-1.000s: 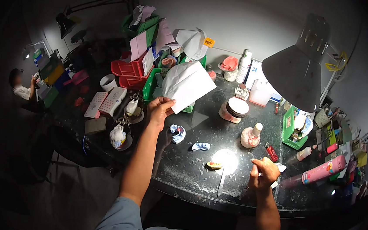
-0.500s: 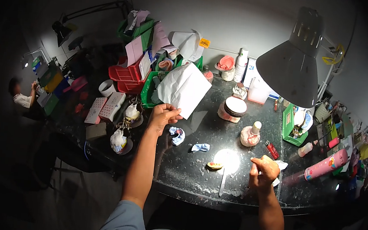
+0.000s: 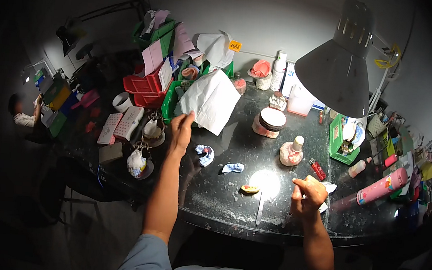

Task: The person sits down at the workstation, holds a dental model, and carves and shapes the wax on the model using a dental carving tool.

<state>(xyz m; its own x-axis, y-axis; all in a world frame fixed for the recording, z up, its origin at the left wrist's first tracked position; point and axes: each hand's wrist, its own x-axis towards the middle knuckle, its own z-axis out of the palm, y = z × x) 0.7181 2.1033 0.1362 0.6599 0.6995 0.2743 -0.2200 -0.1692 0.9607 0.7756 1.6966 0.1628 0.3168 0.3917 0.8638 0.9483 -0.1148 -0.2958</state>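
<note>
My left hand [image 3: 181, 132] is at the lower left edge of a creased white paper sheet [image 3: 209, 102], fingers stretched out and fingertips against or just beside it. The sheet leans over a green bin [image 3: 169, 101]. My right hand [image 3: 309, 197] is closed above the bench's right part, fingers curled together; what they hold, if anything, I cannot make out. Left of it lie a flat pale spatula [image 3: 260, 210] and a small yellowish piece with red on it [image 3: 250, 189]. Two blue-and-white moulded pieces, one curved [image 3: 205, 155] and one short [image 3: 233, 168], lie between my hands.
A black lamp [image 3: 336, 76] hangs over the right side. Behind stand a round jar [image 3: 272, 119] and a pink-stained bottle [image 3: 291, 153]. A red lighter [image 3: 318, 170], a green tray [image 3: 339, 143] and a pink flask [image 3: 382, 186] are at right. Another person [image 3: 25, 117] sits far left.
My left hand has moved left and its fingers have come off their pinch on the paper, which stays over the green bin. My right hand has kept its pose. The view has shifted slightly.
</note>
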